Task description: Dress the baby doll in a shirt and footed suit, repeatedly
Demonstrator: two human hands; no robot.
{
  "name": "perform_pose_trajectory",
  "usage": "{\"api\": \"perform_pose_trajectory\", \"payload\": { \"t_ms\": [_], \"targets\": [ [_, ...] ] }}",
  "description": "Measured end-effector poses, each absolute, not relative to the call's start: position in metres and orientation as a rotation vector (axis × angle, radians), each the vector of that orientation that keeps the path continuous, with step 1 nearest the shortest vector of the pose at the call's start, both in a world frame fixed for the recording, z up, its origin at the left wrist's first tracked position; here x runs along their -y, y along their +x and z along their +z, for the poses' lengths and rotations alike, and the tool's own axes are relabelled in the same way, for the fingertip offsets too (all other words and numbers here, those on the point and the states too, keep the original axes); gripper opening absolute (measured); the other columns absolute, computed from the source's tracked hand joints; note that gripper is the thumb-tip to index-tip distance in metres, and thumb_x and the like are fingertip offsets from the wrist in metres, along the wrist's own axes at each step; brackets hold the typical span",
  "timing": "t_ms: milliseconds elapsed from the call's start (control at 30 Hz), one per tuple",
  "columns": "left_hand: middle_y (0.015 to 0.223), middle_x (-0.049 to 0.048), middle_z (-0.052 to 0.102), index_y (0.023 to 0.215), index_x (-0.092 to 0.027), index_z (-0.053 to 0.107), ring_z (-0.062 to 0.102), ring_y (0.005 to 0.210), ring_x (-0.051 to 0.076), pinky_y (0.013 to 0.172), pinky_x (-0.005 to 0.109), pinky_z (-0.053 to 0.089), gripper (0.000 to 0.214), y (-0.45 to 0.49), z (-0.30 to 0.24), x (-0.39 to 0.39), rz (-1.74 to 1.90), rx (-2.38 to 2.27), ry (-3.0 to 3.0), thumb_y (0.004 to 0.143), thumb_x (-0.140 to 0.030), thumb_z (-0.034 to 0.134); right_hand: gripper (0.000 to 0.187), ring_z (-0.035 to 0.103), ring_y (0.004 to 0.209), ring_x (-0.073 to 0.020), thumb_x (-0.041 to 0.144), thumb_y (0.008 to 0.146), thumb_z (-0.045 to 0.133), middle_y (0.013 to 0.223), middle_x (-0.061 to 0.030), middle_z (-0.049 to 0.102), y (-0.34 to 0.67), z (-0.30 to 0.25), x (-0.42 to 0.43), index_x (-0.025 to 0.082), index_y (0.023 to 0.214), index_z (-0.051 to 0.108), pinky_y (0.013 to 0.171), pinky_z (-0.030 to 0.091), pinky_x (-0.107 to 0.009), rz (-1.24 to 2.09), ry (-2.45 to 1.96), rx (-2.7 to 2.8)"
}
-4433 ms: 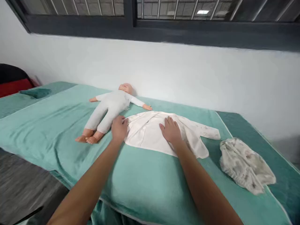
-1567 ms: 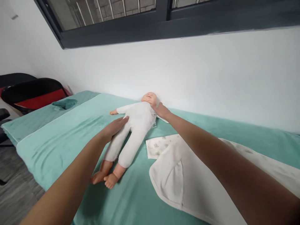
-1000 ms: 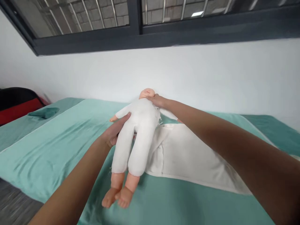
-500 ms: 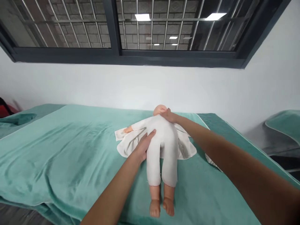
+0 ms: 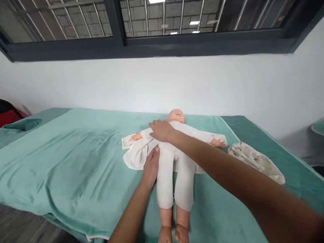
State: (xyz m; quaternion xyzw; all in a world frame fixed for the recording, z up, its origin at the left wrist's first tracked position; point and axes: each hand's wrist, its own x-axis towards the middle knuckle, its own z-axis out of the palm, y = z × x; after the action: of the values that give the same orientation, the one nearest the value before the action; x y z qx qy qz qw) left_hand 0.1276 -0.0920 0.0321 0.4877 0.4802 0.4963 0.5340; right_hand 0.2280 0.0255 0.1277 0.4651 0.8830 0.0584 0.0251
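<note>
Doll [image 5: 167, 158] lying face-up on a spread white shirt [image 5: 135, 157], both hands at its body.
Right hand [image 5: 161, 130] rests palm-down across its chest, fingers extended and slightly parted; left hand [image 5: 151, 165] touches its hip, though whether those fingers grip cannot be told. Shirt sleeves lie under the doll's arms on the green bedspread [image 5: 76, 168]; patterned cloth [image 5: 255, 160] sits near the shirt's right sleeve.

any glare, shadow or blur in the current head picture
Head view: white glare patches in the barred, dark-grey-framed glass window; head view: soft shadow low on the white wall, far right; head view: the bare right forearm looks blurry near the lower right edge, while the white-bodied baby doll looks fairly clear.
</note>
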Motion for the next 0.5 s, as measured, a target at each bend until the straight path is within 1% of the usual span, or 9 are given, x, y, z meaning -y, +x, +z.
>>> {"api": "perform_pose_trajectory", "payload": {
  "t_ms": [67, 167, 233, 333, 400, 433, 500],
  "targets": [
    [0.154, 0.0041, 0.052, 0.137, -0.030, 0.061, 0.040, 0.149, 0.029, 0.125, 0.040, 0.029, 0.055, 0.128, 0.032, 0.095, 1.195, -1.220, 1.172, 0.095, -0.062, 0.048, 0.034, 0.060, 0.115, -0.0299, 0.040, 0.099, 0.052, 0.129, -0.0148, 0.064, 0.208, 0.115, -0.040, 0.017, 0.123, 0.058, 0.090, 0.047, -0.041, 0.097, 1.385, -2.702],
    [0.152, 0.0051, 0.054, 0.139, -0.027, 0.060, 0.044, 0.145, 0.027, 0.123, 0.043, 0.033, 0.051, 0.130, 0.032, 0.103, 1.214, -1.276, 1.200, 0.098, -0.055, 0.049, 0.029, 0.064, 0.106, -0.0269, 0.040, 0.096, 0.058, 0.122, -0.0122, 0.067, 0.197, 0.105, -0.055, 0.019, 0.116, 0.061, 0.083, 0.048, -0.035, 0.045, 1.332, -2.703],
    [0.147, 0.0066, 0.059, 0.136, -0.025, 0.061, 0.052, 0.138, 0.026, 0.119, 0.043, 0.039, 0.047, 0.130, 0.030, 0.105, 1.237, -1.289, 1.234, 0.099, -0.051, 0.048, 0.028, 0.065, 0.105, -0.0263, 0.039, 0.098, 0.056, 0.123, -0.0129, 0.066, 0.202, 0.106, -0.058, 0.019, 0.117, 0.061, 0.079, 0.047, -0.033, 0.055, 1.346, -2.722],
    [0.131, 0.0068, 0.068, 0.123, -0.023, 0.067, 0.062, 0.123, 0.023, 0.106, 0.039, 0.049, 0.036, 0.124, 0.029, 0.094, 1.354, -1.340, 1.427, 0.099, -0.043, 0.049, 0.029, 0.065, 0.105, -0.0258, 0.038, 0.101, 0.048, 0.127, -0.0134, 0.063, 0.222, 0.113, -0.057, 0.020, 0.122, 0.059, 0.076, 0.046, -0.033, 0.085, 1.409, -2.756],
    [0.125, 0.0064, 0.070, 0.116, -0.023, 0.069, 0.063, 0.119, 0.023, 0.102, 0.038, 0.051, 0.029, 0.115, 0.029, 0.075, 1.447, -1.428, 1.677, 0.097, -0.035, 0.051, 0.031, 0.066, 0.104, -0.0255, 0.039, 0.103, 0.045, 0.127, -0.0123, 0.063, 0.236, 0.116, -0.054, 0.021, 0.124, 0.058, 0.076, 0.045, -0.033, 0.105, 1.478, -2.781],
    [0.124, 0.0065, 0.070, 0.115, -0.023, 0.069, 0.063, 0.119, 0.023, 0.104, 0.039, 0.049, 0.027, 0.109, 0.029, 0.064, 1.457, -1.503, 1.809, 0.096, -0.031, 0.051, 0.031, 0.066, 0.103, -0.0254, 0.040, 0.103, 0.045, 0.127, -0.0119, 0.063, 0.241, 0.116, -0.053, 0.021, 0.124, 0.058, 0.077, 0.044, -0.033, 0.115, 1.508, -2.785],
    [0.124, 0.0077, 0.069, 0.113, -0.022, 0.069, 0.061, 0.119, 0.026, 0.106, 0.043, 0.047, 0.026, 0.098, 0.028, 0.041, 1.328, -1.726, 2.011, 0.094, -0.027, 0.052, 0.033, 0.065, 0.103, -0.0260, 0.042, 0.102, 0.047, 0.126, -0.0119, 0.065, 0.246, 0.115, -0.052, 0.020, 0.124, 0.059, 0.078, 0.044, -0.034, 0.126, 1.524, -2.773]
  ]
}}
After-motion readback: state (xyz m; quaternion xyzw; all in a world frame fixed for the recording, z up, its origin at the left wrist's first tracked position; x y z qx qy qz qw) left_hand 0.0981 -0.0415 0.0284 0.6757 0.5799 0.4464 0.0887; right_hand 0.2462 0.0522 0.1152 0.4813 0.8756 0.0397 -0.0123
